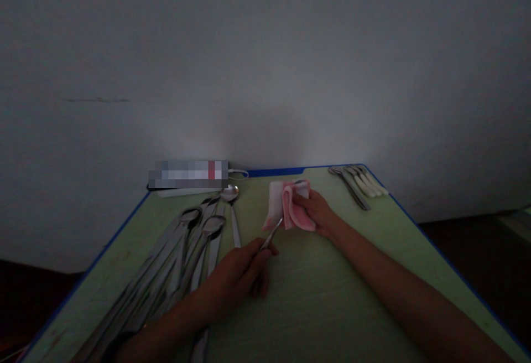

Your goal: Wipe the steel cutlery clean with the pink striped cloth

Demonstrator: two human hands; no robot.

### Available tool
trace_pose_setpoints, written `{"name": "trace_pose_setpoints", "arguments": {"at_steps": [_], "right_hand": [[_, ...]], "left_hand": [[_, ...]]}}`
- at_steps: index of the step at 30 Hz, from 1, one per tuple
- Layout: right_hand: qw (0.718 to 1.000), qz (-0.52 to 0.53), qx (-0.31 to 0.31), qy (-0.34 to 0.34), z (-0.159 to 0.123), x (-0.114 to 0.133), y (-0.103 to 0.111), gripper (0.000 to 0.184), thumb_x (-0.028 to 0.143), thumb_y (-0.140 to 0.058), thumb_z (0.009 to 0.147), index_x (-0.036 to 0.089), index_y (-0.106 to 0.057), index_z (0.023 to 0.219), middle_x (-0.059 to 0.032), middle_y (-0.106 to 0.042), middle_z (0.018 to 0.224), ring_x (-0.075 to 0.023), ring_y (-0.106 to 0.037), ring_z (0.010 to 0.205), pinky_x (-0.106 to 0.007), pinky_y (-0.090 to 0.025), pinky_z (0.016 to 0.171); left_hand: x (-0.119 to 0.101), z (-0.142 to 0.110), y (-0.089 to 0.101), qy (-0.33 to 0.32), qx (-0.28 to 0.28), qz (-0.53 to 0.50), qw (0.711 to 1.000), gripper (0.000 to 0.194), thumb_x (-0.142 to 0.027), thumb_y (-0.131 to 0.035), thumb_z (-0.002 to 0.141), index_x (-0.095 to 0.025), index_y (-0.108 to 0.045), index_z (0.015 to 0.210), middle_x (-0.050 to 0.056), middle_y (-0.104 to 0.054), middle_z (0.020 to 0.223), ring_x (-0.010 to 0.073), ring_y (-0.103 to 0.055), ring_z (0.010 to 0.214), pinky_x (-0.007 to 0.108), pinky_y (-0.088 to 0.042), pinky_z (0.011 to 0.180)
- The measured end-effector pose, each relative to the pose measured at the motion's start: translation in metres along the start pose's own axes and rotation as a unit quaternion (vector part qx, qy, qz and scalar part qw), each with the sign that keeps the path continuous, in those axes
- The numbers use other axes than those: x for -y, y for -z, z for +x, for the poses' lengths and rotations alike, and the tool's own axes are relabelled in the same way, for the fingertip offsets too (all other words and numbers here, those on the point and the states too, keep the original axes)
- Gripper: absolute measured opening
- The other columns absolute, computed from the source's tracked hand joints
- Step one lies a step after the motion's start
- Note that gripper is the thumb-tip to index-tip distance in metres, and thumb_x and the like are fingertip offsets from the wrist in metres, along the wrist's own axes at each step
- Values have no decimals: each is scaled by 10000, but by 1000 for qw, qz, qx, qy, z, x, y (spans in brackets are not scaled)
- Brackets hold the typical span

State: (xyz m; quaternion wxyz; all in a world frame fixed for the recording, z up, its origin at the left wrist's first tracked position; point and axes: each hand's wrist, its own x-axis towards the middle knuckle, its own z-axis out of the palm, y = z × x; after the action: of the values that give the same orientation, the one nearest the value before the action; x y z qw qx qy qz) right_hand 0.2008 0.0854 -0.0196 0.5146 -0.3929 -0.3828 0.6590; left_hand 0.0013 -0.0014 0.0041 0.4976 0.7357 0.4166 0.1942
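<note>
The pink-and-white cloth (276,200) hides part of the held utensil (272,234).

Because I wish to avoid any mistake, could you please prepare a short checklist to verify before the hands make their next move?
1. Left hand grips the metal utensil: ok.
2. Right hand holds the pink-and-white cloth: ok.
3. Utensil's far end fully in sight: not ok, the cloth hides most of it.
4. Long-handled spoons lie separately: not ok, they overlap in a pile.
5. Left forearm off that pile: cannot tell, it crosses in front.
6. White-handled cutlery apart from right hand: ok.
</note>
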Motion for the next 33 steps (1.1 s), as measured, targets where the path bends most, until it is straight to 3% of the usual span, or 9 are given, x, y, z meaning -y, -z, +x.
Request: {"name": "trace_pose_setpoints", "arguments": {"at_steps": [8,14,25,33], "right_hand": [[1000,18,-5,-12,-1,2,-2,216,310,-723,595,190,-627,747,23,-652,630,-126,-581,558,-266,-465,613],[991,120,-24,-58,3,2,-2,164,314,-616,652,196,-617,765,20,-659,672,-150,-605,606,-285,-469,627],[1000,28,2,-10,0,-1,-1,277,370,-740,594,164,-613,730,17,-646,624,-102,-561,551,-229,-428,570],[999,45,22,-1,2,-5,0,274,337,-745,610,174,-609,784,22,-655,653,-102,-575,558,-231,-446,584]], "left_hand": [[1,0,-1,-6,1,-9,1000,253,-344,-292,952,-184,-480,1006,-54,-566,532,104,-524,473,202,-439,515],[1,0,0,-8,5,2,1000,249,-339,-291,957,-186,-485,986,-54,-571,538,103,-537,488,203,-441,538],[0,-1,0,-8,6,11,1000,243,-335,-291,956,-187,-481,993,-58,-568,539,98,-522,484,195,-429,529],[-1,0,-1,-4,0,16,1000,237,-333,-308,954,-189,-493,987,-63,-564,531,91,-517,473,184,-424,510]]}}
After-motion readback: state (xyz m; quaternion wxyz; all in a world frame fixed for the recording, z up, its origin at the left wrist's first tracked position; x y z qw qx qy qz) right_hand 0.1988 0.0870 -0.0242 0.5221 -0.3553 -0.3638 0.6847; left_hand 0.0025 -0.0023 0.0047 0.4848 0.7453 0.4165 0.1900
